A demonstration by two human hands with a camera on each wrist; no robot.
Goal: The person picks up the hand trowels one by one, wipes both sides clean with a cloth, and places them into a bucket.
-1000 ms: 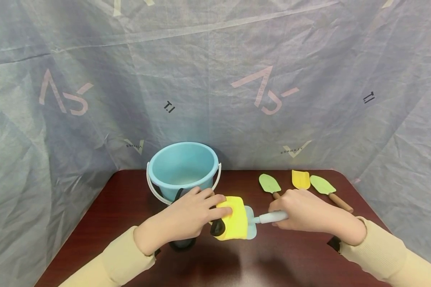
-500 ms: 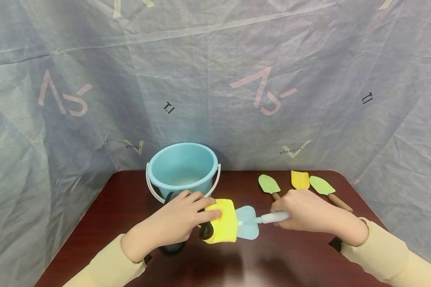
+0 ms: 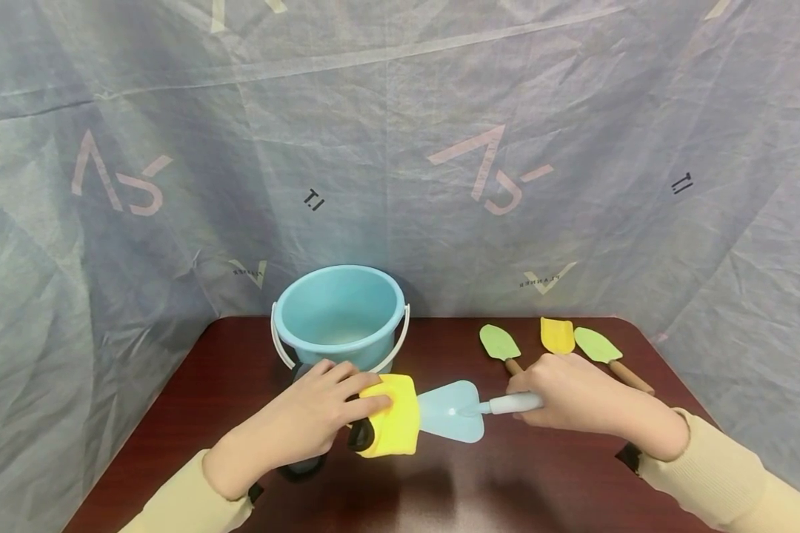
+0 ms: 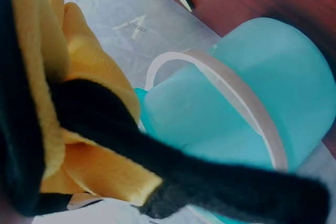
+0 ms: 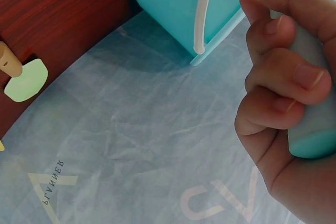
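My left hand (image 3: pixel 323 403) holds a yellow cloth (image 3: pixel 400 418) with black parts, above the table and in front of the light blue bucket (image 3: pixel 387 337). In the left wrist view the cloth (image 4: pixel 94 66) looks soft and folded, with a long black strip across it. My right hand (image 3: pixel 576 392) grips the whitish handle (image 3: pixel 516 402) of a small trowel. Its pale blue blade (image 3: pixel 460 414) points left, the tip hidden at the cloth. In the right wrist view the curled fingers (image 5: pixel 294 72) wrap the handle, whose end is turquoise.
The bucket's white bail (image 3: pixel 400 337) hangs down in front. At the back right of the dark red table (image 3: pixel 527 481) lie two green trowels (image 3: pixel 500 342) with wooden handles and a yellow shovel blade (image 3: pixel 557 335). A grey printed sheet (image 3: pixel 387 148) hangs behind.
My left hand has moved left with the yellow cloth, baring much more of the blue trowel blade. The right hand and trowel have hardly moved.
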